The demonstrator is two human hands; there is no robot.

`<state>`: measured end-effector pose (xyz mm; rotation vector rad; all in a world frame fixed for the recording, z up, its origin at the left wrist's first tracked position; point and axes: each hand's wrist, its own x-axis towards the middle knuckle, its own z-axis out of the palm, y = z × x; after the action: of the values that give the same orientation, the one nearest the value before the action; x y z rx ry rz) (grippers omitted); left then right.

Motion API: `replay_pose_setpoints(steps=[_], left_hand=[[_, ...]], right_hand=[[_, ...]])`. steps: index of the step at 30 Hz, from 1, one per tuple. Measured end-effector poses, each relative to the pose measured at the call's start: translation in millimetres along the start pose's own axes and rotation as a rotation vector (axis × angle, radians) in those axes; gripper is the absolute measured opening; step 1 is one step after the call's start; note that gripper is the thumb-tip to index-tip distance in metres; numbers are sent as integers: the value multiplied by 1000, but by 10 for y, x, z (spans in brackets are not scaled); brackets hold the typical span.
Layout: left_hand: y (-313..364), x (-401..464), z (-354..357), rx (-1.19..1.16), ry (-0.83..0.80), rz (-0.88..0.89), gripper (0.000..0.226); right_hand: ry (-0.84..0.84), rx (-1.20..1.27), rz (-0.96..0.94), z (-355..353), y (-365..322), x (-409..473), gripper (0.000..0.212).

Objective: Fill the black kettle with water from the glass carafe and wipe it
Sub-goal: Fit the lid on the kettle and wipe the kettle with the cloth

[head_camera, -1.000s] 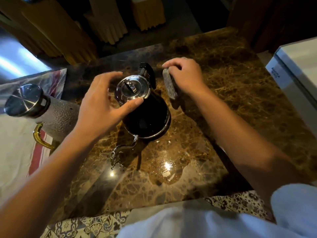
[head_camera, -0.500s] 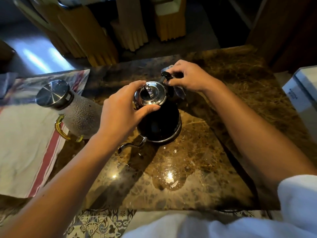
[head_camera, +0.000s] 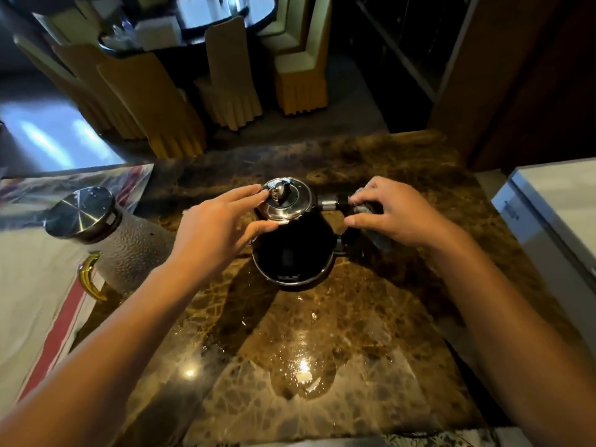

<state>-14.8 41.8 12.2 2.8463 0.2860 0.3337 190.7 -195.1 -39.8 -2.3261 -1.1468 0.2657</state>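
The black kettle (head_camera: 292, 253) stands upright in the middle of the brown marble counter (head_camera: 380, 311), its handle pointing right. My left hand (head_camera: 213, 230) pinches the kettle's shiny steel lid (head_camera: 290, 206) between thumb and fingers. My right hand (head_camera: 396, 214) presses a grey cloth (head_camera: 366, 208) against the handle's top end. The spout is hidden from view. To the left stands the glass carafe (head_camera: 129, 246), textured, with a steel cap and a gold handle, and no hand touches it.
A white towel with a red stripe (head_camera: 32, 301) lies under the carafe at the left. A water puddle (head_camera: 303, 375) glints on the counter in front of the kettle. A white box-like unit (head_camera: 554, 204) borders the right edge. Covered chairs (head_camera: 151, 101) stand beyond the counter.
The kettle has turned, so its handle now points right and the spout is out of sight. My right hand followed the handle with the cloth. My left hand stays on the lid.
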Motion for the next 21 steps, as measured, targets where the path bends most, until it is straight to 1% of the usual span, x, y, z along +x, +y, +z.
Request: replay_pose_setpoints(steps=[3, 5, 7, 9, 10, 13, 16, 21], left_hand=[[-56, 45, -10, 46, -27, -6, 81], [-111, 71, -14, 37, -63, -1, 88], [-191, 88, -48, -93, -127, 15, 89], [-265, 98, -100, -268, -176, 27, 83], [-298, 106, -123, -306, -191, 28, 83], [-385, 126, -143, -334, -241, 15, 86], [-473, 100, -113, -384, -246, 13, 80], [-536, 20, -77, -398, -220, 26, 72]], right_hand=[[-33, 62, -21, 82, -190, -214, 41], [-69, 120, -51, 151, -331, -345, 28], [-89, 166, -75, 236, -449, -452, 16], [-100, 234, -98, 346, -555, -527, 10], [-102, 276, -116, 411, -614, -557, 11], [-85, 351, -137, 639, -813, -616, 25], [-5, 358, -111, 879, -1027, -664, 39], [128, 355, -66, 1101, -1241, -718, 46]])
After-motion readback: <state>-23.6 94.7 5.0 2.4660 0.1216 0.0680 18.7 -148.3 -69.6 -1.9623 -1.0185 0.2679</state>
